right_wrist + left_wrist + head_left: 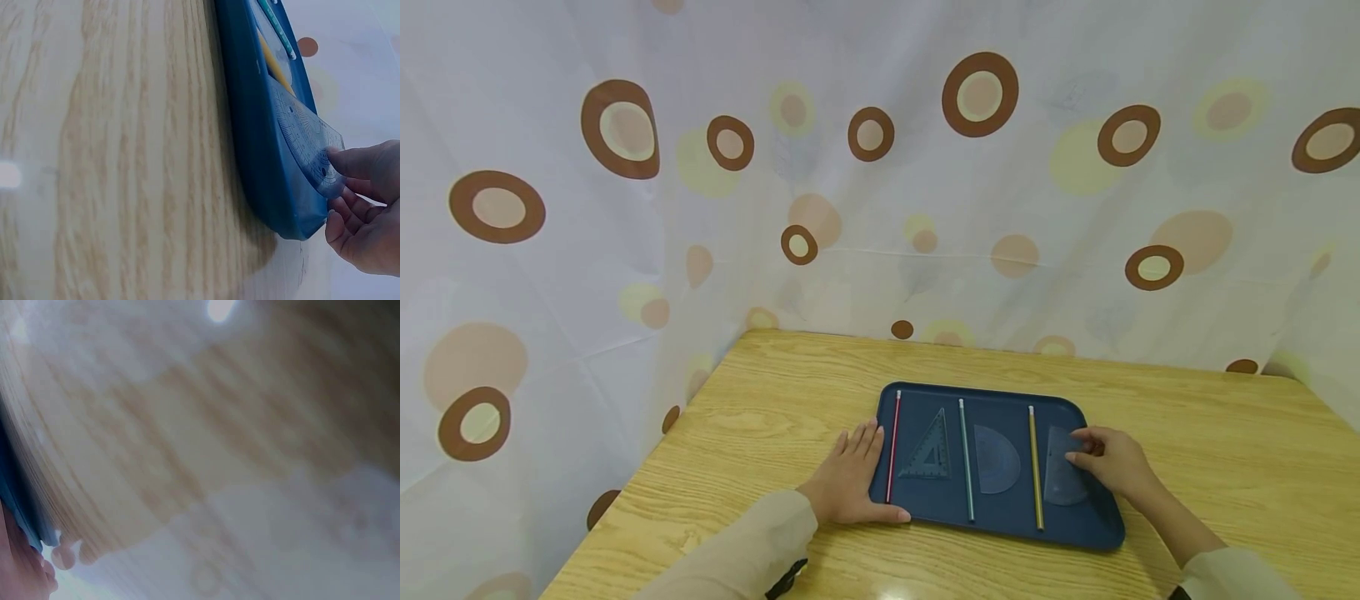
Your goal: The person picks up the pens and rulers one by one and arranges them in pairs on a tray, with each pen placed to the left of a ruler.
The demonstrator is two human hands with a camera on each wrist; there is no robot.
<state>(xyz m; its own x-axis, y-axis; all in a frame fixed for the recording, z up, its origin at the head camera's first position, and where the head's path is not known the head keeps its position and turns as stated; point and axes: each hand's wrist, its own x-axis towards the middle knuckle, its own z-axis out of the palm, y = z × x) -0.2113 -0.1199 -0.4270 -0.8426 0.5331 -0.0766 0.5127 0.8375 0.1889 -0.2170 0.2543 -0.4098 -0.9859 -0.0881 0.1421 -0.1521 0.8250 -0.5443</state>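
A dark blue tray (pixel 928 507) lies on the table, holding a clear triangular set square (pixel 941 446), a clear protractor (pixel 997 461) and a second protractor (pixel 1061 479) at its right end. Between them lie red (pixel 893 450), green (pixel 966 458) and yellow (pixel 1035 467) pencils. My left hand (pixel 848 487) rests at the tray's left edge, fingers straight and thumb along the front rim. With thumb and fingers, my right hand (pixel 1116 462) pinches the right-hand protractor. In the right wrist view that protractor (pixel 306 134) tilts over the tray, the thumb on its upper face.
The wooden table (pixel 797 383) extends around the tray on all sides. Behind and to the left hangs a pale curtain (pixel 850 208) with brown, pink and yellow circles. Only a sliver of the tray (pixel 19 494) shows in the left wrist view.
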